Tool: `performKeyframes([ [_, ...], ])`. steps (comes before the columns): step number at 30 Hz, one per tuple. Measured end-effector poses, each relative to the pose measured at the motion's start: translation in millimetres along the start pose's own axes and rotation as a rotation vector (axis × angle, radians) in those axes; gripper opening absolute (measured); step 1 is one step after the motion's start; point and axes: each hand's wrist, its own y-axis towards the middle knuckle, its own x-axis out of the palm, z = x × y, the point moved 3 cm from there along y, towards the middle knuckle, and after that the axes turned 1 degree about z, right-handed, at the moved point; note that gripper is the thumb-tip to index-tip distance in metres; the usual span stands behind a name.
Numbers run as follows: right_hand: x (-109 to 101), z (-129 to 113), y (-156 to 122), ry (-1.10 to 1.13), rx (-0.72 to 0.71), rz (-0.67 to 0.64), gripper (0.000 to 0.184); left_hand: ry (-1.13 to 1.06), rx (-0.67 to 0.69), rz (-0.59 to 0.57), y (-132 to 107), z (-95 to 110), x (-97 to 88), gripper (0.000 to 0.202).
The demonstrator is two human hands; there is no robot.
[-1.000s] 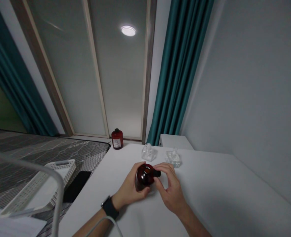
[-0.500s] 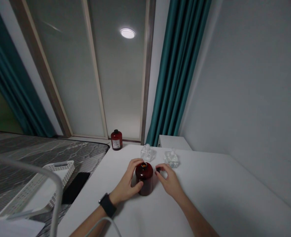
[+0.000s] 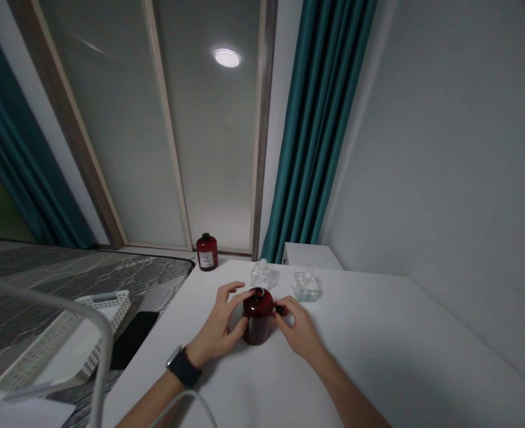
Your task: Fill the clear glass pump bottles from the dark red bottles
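A dark red bottle stands upright on the white table, its narrow mouth uncapped. My left hand, wearing a black-banded watch, is at the bottle's left side. Its fingers are spread; the index finger reaches over the shoulder near the mouth and the thumb lies by the side. To the right of the bottle, my right hand pinches a small black cap, partly hidden by the fingers. Just behind the hands are two clear glass bottles, one on the left and one on the right.
Another red bottle with a white label and black cap stands at the table's far left corner. Left of the table are a white perforated basket and a flat black object. A grey bent tube crosses the lower left foreground.
My left hand has loosened from around the bottle, its fingers now lifted and spread to the left. My right hand with the cap has come closer to the bottle's side. The view has shifted slightly.
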Motion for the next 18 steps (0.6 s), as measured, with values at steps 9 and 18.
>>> performKeyframes([
  [9, 0.9, 21.7, -1.8, -0.067, 0.064, 0.033, 0.006, 0.122, 0.017, 0.027, -1.8, 0.7, 2.8, 0.066],
  [18, 2.2, 38.0, -2.0, -0.126, 0.092, -0.013, 0.008, 0.187, 0.005, 0.076, 0.7, -1.3, 5.2, 0.066],
])
